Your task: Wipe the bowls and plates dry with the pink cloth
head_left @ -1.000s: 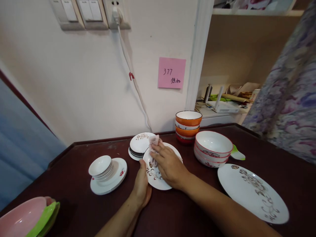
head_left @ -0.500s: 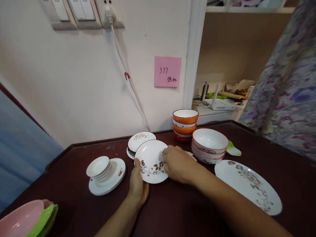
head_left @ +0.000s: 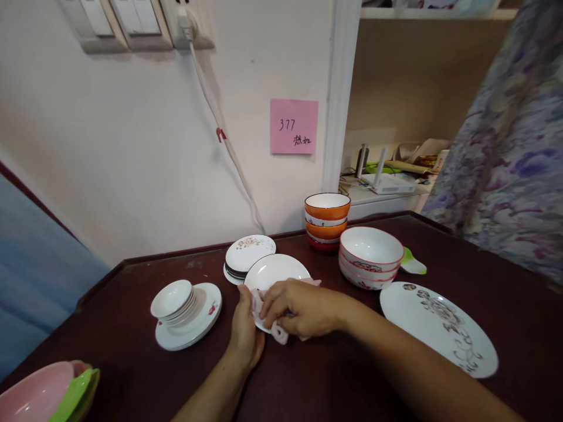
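Left hand (head_left: 246, 331) grips the round white ceramic plate (head_left: 277, 272) by its near rim, steadying it on the dark wooden desk (head_left: 308, 375) | right hand (head_left: 299, 308) pinches a pale pink cloth (head_left: 278, 333) against that rim, wiping.

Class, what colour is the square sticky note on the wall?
Pink, with dark handwriting: the square sticky note, clearest in the head view.

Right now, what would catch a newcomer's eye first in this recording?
Two bare hands at the middle of the dark table: the right hand presses a pink cloth onto a white plate, and the left hand holds the plate's near rim. Behind them stand stacked orange bowls, and a pink sticky note marks the wall.
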Demonstrator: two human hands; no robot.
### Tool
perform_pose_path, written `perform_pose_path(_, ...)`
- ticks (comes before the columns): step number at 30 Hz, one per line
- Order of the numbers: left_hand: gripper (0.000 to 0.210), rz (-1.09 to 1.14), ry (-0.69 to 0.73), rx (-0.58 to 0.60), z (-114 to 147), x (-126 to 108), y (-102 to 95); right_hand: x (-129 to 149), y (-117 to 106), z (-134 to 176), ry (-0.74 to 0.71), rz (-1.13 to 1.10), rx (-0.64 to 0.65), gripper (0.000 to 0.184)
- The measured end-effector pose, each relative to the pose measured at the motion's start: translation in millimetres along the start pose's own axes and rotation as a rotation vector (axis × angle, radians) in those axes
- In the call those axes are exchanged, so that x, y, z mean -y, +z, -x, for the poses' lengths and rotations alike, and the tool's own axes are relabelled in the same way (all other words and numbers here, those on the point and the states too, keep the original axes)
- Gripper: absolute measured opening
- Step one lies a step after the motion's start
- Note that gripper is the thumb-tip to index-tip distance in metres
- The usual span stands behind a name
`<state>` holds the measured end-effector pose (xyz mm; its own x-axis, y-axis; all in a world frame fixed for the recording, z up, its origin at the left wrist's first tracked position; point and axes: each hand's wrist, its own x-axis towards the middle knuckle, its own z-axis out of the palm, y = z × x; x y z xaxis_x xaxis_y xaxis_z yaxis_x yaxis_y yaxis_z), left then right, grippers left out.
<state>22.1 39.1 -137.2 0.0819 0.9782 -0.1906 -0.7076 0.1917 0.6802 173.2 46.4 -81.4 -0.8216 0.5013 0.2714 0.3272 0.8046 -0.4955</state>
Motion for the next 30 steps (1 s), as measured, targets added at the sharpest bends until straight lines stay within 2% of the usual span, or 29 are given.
perform_pose_path(3, 0.047, 0.009, 0.035, 0.006, -1.1, 0.0, 2.2, -9.7, -12.3, 6.8, 0.117, 0.154, -0.019, 0.034)
perform_pose_path(5, 0.045, 0.0, 0.047, 0.004, -0.9, 0.3, 2.8, -19.8, -10.7, 7.5, 0.201, 0.282, -0.089, 0.046)
perform_pose_path(7, 0.045, -0.052, 0.048, -0.004, 0.3, 1.1, 2.5, -32.5, -3.2, 5.7, 0.274, 0.311, -0.205, 0.057)
perform_pose_path(11, 0.047, -0.188, 0.08, -0.001, 2.8, 4.1, 0.0, -56.4, 12.1, 1.0, 0.39, -0.094, -0.638, 0.056)
perform_pose_path(14, 0.047, -0.229, 0.089, 0.01, 3.5, 6.0, -1.8, -65.5, 15.1, -0.5, 0.499, -0.268, -0.835, 0.039)
perform_pose_path(18, 0.046, -0.234, 0.111, -0.046, 4.4, 6.0, -1.3, -67.7, 17.9, -2.5, 0.597, -0.405, -0.926, 0.025)
perform_pose_path(25, 0.041, -0.215, 0.164, -0.173, 1.9, 2.2, 1.3, -65.0, 44.0, -11.9, 0.665, -0.569, -0.969, 0.023)
perform_pose_path(27, 0.04, -0.217, 0.163, -0.172, 0.9, 1.7, 1.7, -64.6, 41.0, -12.6, 0.646, -0.566, -0.974, 0.021)
perform_pose_path(30, 0.037, -0.236, 0.15, -0.078, 0.7, 1.5, 1.3, -58.5, 15.5, -6.2, 0.569, -0.504, -0.973, 0.017)
